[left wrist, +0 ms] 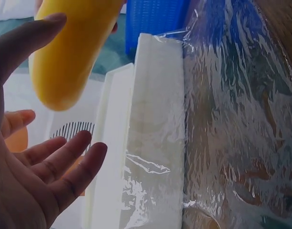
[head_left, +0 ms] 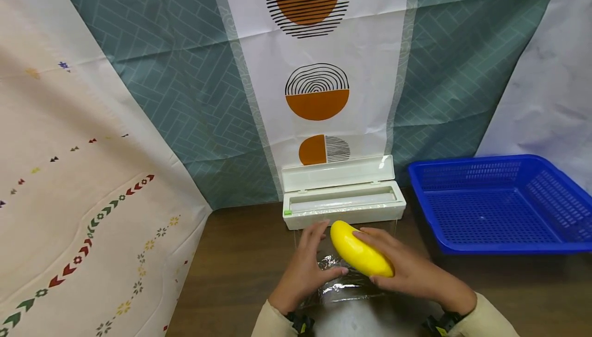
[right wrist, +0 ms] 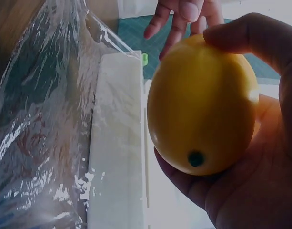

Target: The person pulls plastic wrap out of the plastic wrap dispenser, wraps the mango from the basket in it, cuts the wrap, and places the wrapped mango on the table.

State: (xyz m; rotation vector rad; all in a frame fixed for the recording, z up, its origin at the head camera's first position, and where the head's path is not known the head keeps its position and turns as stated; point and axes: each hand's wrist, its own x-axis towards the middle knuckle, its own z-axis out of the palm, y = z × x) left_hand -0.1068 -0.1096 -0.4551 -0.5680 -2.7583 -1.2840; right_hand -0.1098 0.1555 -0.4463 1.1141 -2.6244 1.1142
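My right hand (head_left: 407,270) grips a smooth yellow mango (head_left: 358,248), thumb on one side and fingers on the other. In the right wrist view a dark green spot marks the near end of the mango (right wrist: 200,109). To its left my left hand (head_left: 307,267) is spread, fingers apart and holding nothing; its thumb is close to the mango. Below both hands a sheet of clear plastic wrap (head_left: 344,288) lies over the table. That sheet runs from a white wrap dispenser (head_left: 344,216), whose lid is raised and whose roll shows inside.
A blue plastic basket (head_left: 501,250) with perforated walls stands at the right. Behind the dispenser hangs a green and white patterned cloth (head_left: 185,95), and a cream patterned cloth (head_left: 69,172) hangs at the left. The table (head_left: 231,265) is brown wood.
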